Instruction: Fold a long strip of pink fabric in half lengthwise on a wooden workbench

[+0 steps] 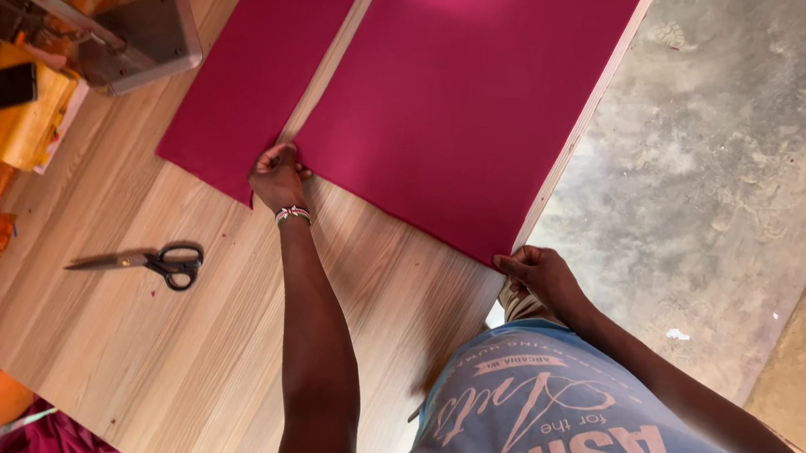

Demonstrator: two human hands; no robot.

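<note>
So the biggest thing here is the light wood-grain table [218,337], which takes up most of the view, with bare grey concrete floor [720,157] off its right edge. Lying flat across the far end of the table are two pieces of deep magenta fabric: the wide magenta sheet [473,97] on the right, running right up to the table's edge, and a narrower magenta strip [256,68] to its left. A thin gap of bare wood shows between them all the way up, so that long split looks already done; nothing shows what's left beyond that.

The person's left hand [278,175] sits at the near end of the gap, fingers closed down, pinching the wide sheet's near left corner. The right hand [535,270] is at the sheet's near right corner by the table edge, fingers curled shut on the cloth there.

Black-handled scissors [152,261] lie closed on the table, well apart from both hands. A yellow power tool [24,116] sits at far left.
</note>
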